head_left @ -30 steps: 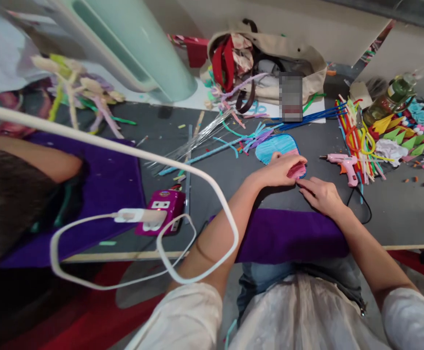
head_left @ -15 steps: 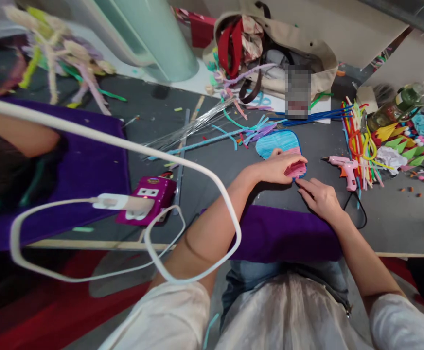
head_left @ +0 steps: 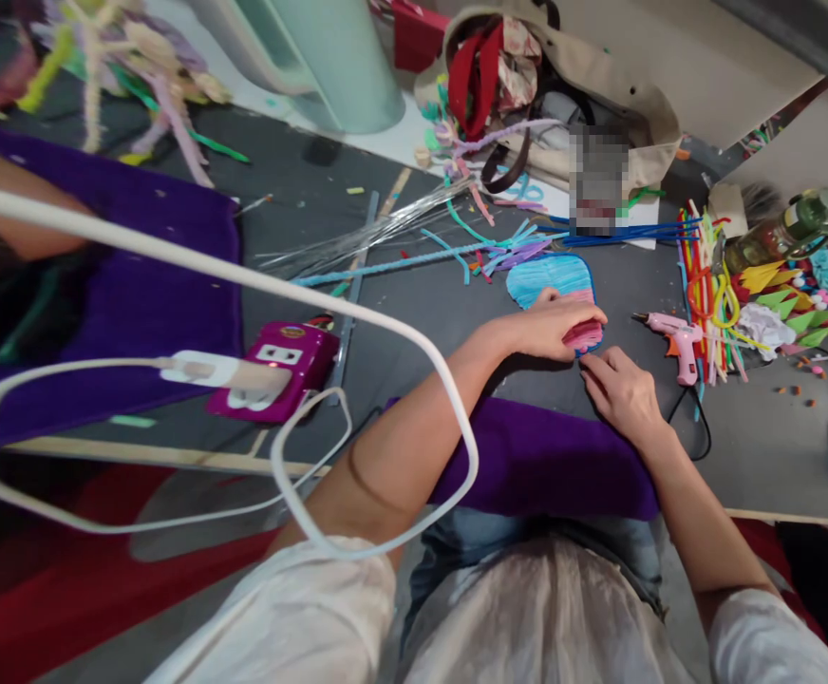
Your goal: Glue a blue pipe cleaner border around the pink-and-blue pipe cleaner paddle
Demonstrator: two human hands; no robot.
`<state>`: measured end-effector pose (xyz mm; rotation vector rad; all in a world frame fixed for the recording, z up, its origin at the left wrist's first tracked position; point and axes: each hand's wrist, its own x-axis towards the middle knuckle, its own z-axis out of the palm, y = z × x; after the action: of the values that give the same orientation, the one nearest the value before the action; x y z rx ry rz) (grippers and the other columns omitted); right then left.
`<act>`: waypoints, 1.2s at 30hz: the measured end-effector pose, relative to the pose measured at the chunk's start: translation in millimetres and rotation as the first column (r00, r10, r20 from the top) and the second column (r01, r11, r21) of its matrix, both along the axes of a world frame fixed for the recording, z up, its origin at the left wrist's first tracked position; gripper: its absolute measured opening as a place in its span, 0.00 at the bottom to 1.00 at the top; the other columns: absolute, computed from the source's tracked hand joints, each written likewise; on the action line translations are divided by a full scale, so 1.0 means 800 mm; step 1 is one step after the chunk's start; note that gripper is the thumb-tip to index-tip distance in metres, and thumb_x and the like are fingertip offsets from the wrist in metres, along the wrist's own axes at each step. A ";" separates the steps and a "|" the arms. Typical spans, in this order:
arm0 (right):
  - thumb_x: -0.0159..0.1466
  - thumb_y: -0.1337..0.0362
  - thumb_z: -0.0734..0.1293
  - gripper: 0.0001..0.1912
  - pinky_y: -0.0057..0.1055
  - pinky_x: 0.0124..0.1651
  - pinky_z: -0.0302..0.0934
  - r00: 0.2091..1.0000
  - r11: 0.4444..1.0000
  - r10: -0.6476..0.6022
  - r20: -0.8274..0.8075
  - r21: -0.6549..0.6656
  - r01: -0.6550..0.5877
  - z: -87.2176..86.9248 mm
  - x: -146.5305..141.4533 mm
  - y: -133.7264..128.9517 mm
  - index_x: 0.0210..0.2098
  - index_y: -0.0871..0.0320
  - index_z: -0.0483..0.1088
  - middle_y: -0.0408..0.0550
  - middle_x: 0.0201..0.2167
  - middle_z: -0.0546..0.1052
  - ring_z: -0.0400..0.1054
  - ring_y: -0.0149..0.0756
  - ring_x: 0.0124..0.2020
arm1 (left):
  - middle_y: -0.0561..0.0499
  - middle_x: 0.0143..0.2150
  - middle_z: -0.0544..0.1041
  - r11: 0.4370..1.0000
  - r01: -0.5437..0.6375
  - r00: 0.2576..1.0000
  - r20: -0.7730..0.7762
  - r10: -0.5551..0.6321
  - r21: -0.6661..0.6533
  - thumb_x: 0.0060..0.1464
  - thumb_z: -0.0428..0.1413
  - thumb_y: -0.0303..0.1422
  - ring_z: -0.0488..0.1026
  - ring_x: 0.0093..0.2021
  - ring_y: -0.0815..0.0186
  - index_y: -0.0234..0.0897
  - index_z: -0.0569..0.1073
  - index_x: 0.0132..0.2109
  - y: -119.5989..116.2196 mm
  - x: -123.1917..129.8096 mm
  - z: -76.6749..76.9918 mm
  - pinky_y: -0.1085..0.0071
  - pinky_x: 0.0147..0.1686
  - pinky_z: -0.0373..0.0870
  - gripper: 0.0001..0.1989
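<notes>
Head view: a white cable [head_left: 172,249] is looping across the lower left of the frame, passing in front of the left forearm. A white plug [head_left: 264,376] is sitting in a magenta socket box [head_left: 278,332]. At bottom centre, a purple cloth [head_left: 549,456] is covering the near edge of the table [head_left: 777,446]. Right of centre, the right hand [head_left: 620,389] is half curling, its thumb and index fingertips sitting close together at the lower edge of the blue-and-pink piece [head_left: 553,275]; whether they are pinching it cannot be told. The left hand [head_left: 538,328] is arching, partly open, over the pink part; its grip cannot be told. The piece is lying on the table, its blue part showing beyond the left hand. At right, a pink glue gun [head_left: 681,340] is pointing its nozzle left, beside coloured stems [head_left: 705,309]. Farther, a bottle [head_left: 788,231] is tilting at upper right; a bag [head_left: 646,104] is resting at upper centre, right of a green jug [head_left: 357,71].
</notes>
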<state>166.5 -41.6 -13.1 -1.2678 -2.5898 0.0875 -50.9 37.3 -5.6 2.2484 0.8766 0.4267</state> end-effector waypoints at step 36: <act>0.73 0.67 0.59 0.22 0.23 0.25 0.55 0.996 1.000 -0.011 0.093 -0.002 0.012 -0.007 0.001 -0.011 0.63 0.57 0.72 0.52 0.39 0.71 0.67 0.34 0.37 | 0.45 0.60 0.78 1.000 -0.016 1.000 0.026 0.015 0.015 0.53 0.57 0.31 0.71 0.59 0.55 0.41 0.68 0.58 -0.002 -0.001 -0.004 0.59 0.57 0.50 0.23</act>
<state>167.7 -50.1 -18.7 -1.3175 -2.6609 0.0308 -51.7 35.9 -8.9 2.2462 0.8809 0.4697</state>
